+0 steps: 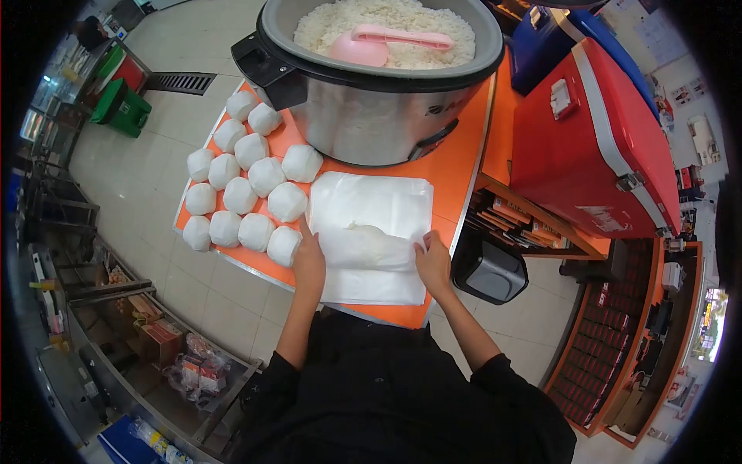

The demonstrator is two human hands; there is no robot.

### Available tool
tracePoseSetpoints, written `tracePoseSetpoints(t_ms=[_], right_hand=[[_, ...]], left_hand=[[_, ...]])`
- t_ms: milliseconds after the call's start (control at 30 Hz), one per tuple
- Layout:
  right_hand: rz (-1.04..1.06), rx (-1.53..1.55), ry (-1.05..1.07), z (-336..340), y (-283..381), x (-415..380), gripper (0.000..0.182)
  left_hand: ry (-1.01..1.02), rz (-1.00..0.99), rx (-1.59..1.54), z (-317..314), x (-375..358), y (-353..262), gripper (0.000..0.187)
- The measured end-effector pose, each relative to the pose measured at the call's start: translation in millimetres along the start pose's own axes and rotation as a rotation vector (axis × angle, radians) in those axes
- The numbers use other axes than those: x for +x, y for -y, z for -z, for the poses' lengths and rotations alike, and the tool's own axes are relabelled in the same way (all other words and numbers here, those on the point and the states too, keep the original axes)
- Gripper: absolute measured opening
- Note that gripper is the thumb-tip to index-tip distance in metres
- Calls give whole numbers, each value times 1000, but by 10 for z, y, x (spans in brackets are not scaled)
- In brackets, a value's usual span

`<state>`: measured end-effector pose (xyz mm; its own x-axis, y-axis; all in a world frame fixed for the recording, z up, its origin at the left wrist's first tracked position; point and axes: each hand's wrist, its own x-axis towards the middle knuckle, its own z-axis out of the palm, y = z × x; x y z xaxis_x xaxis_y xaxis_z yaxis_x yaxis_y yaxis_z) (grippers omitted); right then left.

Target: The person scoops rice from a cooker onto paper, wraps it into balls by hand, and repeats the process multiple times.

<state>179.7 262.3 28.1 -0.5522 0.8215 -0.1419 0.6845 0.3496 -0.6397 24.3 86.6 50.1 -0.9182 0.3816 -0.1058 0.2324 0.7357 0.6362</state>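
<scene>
In front of me a stack of white wrapping paper (371,197) lies on the orange table. Its top sheet is folded over a portion of rice (367,243), and the rice's bulge shows through. My left hand (309,261) grips the fold's left edge, its fingers partly hidden. At the right edge, my right hand (433,263) pinches the same sheet between thumb and fingers. Left of the paper sit several wrapped white bundles (267,177) in rows. Beyond the paper stands a big rice cooker (363,116) full of cooked rice, with a pink scoop (363,50) resting on top.
The orange table (447,166) has a metal edge. A red cooler box (580,139) and a blue one (541,50) stand to the right. A black bin (491,267) is by the table's right side. At left are a green bin (122,108) and metal shelving (139,363).
</scene>
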Motion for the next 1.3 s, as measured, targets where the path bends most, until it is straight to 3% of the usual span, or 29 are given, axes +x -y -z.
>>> tracePoseSetpoints(t_ms=[33, 67, 100, 133, 167, 200, 233, 300, 467, 533, 567, 600, 667, 733, 800, 833, 867, 933, 1000, 1033, 1100, 1133, 1200, 1233, 1267, 1300], right_hand=[[9, 4, 3, 10, 95, 65, 20], [264, -71, -133, 16, 199, 183, 24], [515, -144, -268, -3, 284, 311, 29], [564, -78, -72, -72, 349, 498, 35], [608, -11, 121, -165, 411, 713, 41], [624, -65, 159, -287, 470, 884, 45], [643, -121, 195, -363, 544, 975, 49], [644, -248, 243, -412, 629, 1038, 44], [656, -556, 332, -661, 752, 1279, 38], [719, -572, 782, -668, 857, 1422, 37], [828, -471, 836, -650, 928, 1405, 29], [826, -475, 832, -556, 981, 1373, 29], [747, -188, 801, -430, 1004, 1221, 21], [817, -98, 698, -409, 969, 1161, 16], [798, -101, 787, -264, 975, 1110, 15], [912, -21, 708, -231, 897, 999, 14], [1014, -79, 503, -217, 796, 806, 14], [992, -418, 428, -151, 677, 396, 18], [926, -295, 457, -158, 549, 67, 24], [839, -221, 380, -220, 489, -85, 32], [746, -143, 287, -322, 472, -363, 40], [744, -114, 233, -371, 487, -490, 49], [720, -81, 192, -435, 420, -661, 58], [654, -39, 191, -467, 365, -717, 62], [600, 4, 173, -496, 343, -696, 66], [527, 184, 122, -462, 322, -780, 64]], left_hand=[[-40, 0, -72, 5, -14, -23, 31], [-50, 4, -71, -70, -73, 19, 31], [-266, -272, 257, -212, -190, 124, 37], [-471, -550, 592, -326, -327, 212, 44], [-348, -667, 584, -403, -449, 235, 50], [-223, -782, 571, -465, -566, 227, 56], [-223, -783, 574, -499, -660, 200, 56], [-8, -746, 579, -533, -709, 125, 66], [50, -667, 497, -492, -764, -57, 76], [83, -656, 459, -493, -740, -125, 80], [90, -638, 467, -447, -724, -125, 82], [94, -620, 471, -456, -688, -159, 84], [86, -617, 484, -455, -617, -236, 84], [78, -628, 503, -445, -605, -252, 85], [96, -645, 445, -441, -601, -278, 88], [94, -650, 442, -459, -590, -262, 88], [73, -670, 467, -476, -570, -221, 84], [54, -699, 487, -488, -540, -133, 80], [492, -570, 463, -456, -495, -15, 71], [491, -579, 462, -515, -495, 182, 71], [-115, -802, -7, -686, -511, 620, 64], [-113, -811, -8, -539, -470, 460, 64], [-97, -967, 314, -189, -496, 165, 63], [24, -897, 386, -103, -487, 43, 63], [21, -902, 390, -136, -495, 120, 63], [81, -756, 263, -205, -528, 274, 64]])
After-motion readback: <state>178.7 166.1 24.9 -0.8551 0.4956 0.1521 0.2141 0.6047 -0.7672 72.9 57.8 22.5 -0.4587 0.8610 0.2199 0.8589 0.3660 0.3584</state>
